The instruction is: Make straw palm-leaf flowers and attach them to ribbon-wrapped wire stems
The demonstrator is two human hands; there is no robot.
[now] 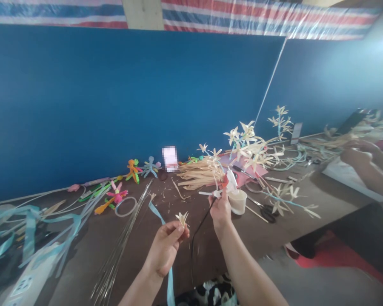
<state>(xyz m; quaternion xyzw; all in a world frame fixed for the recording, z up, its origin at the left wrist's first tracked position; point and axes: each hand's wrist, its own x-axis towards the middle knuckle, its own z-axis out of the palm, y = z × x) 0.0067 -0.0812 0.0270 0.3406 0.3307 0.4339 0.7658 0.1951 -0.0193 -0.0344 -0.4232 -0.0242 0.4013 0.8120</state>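
Pinched between the thumb and fingers of my left hand (pixel 174 240) is a small cream flower (pixel 182 218), its petals pointing up. A light blue ribbon (pixel 156 211) runs behind that hand and down past the wrist. My right hand (pixel 221 208) is wrapped round a white glue gun (pixel 231 182) with a black cord (pixel 199 227) trailing down. The glue gun is beside a cream-coloured tub (pixel 238 201). Black-handled scissors (pixel 267 212) lie to the right of the tub. Behind the glue gun stand finished cream flowers (pixel 247 136) on blue-wrapped stems.
Flat straw strips (pixel 196 172) lie in a pile at the back of the table (pixel 137 255). Thin metal wires (pixel 115 255) spread at the left. Colourful fuzzy figures (pixel 133 171) line the blue partition (pixel 130 93). Another person's hands (pixel 359 155) are at the far right.
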